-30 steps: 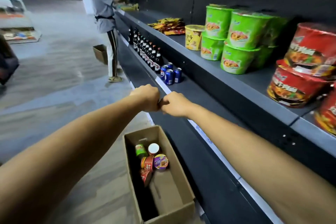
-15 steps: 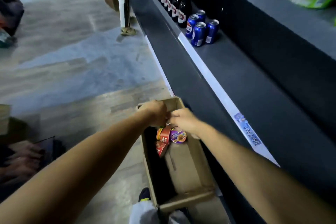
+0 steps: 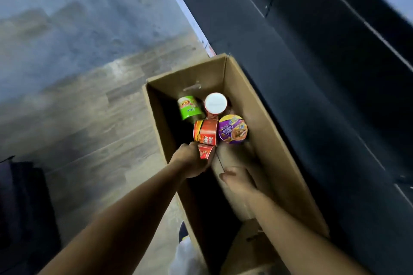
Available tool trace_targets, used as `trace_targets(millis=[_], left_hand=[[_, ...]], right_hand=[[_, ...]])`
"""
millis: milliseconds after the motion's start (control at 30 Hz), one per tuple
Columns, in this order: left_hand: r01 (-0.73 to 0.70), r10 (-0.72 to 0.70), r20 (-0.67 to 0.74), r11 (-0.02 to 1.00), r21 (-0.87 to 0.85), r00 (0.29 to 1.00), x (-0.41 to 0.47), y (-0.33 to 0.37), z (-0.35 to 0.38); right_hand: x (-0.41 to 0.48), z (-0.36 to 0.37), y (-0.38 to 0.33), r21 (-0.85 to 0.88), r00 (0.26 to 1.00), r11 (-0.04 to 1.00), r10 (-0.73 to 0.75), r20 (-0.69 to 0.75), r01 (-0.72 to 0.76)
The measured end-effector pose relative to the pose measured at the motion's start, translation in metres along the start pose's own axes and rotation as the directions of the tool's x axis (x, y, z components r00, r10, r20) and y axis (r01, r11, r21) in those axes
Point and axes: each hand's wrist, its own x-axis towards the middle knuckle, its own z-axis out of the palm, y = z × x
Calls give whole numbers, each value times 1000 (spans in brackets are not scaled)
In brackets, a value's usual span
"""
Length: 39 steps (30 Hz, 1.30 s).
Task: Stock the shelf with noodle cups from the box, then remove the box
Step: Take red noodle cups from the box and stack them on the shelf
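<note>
- A grey-brown wood-look floor [image 3: 78, 100] fills the left side. The box stands on it, hard against the shelving.
- The left hand [image 3: 191, 162] reaches down into the box with its fingers curled round a small red noodle cup [image 3: 206, 152], the nearest of the cluster. The cup is low in the box and not yet lifted out.
- A green noodle cup [image 3: 189, 108] lies tilted at the far left of the cluster.
- Beside it stands a cup showing a round white face [image 3: 215, 102]. In front of that, a second red cup with a yellow band [image 3: 206, 131] lies on its side, touching the held one.
- A purple-lidded noodle cup [image 3: 232, 128] sits just right of the red one.
- The long open brown cardboard box [image 3: 263, 118] holds all five cups bunched at its far end. Its near half shows only bare cardboard.
- The right hand [image 3: 239, 182] is inside the box, close to its bottom and apart from the cups. It is too blurred to tell whether the fingers are bent or straight.
- The dark grey metal shelf [image 3: 312, 62] runs along the right, and the stretch in view bears no cups.
- By my reading, the five cups are left to shelve, and after that the box must be taken away.
</note>
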Motion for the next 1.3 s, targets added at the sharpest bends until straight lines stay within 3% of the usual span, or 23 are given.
trace_targets(millis=[100,333,433,500,600,700,833,900,1000,1100,1167,1300], left_hand=[[20,-22,48,999,39,999,52,-21,45],[-118,93,92,937,328,991,138,-41,104],[-201,199,52,873,444,979,165,-38,111],[-272,300,39,791,548,953,186,-34,114],[-390,416,134,625,677,900,212,-29,126],[-425,404,209,571,702,890,226,-29,136],[-464,455,233,504,728,859,230,-34,137],[-476,454,253,490,730,854,230,-37,134],[-473,443,251,516,714,861,226,-41,133],[-419,348,244,632,652,905,220,-45,137],[-364,260,258,739,567,930,216,-49,139],[-335,251,248,852,402,936,198,-49,138]], right_hand=[[57,25,23,54,996,995,89,-17,-88],[149,58,57,84,997,993,79,-10,-78],[182,50,59,-172,987,985,-30,-158,2],[204,48,54,-208,978,977,-79,-194,37],[231,58,56,-191,992,982,-28,-126,3],[236,78,59,-335,984,926,-148,96,172],[240,115,65,-90,990,991,-90,110,100],[239,121,72,-62,990,994,-81,116,89],[232,114,84,-2,991,992,-129,33,129],[223,96,88,156,993,981,-107,-45,113],[217,82,90,144,988,982,-106,-113,122],[191,60,88,-29,983,984,-178,-53,177]])
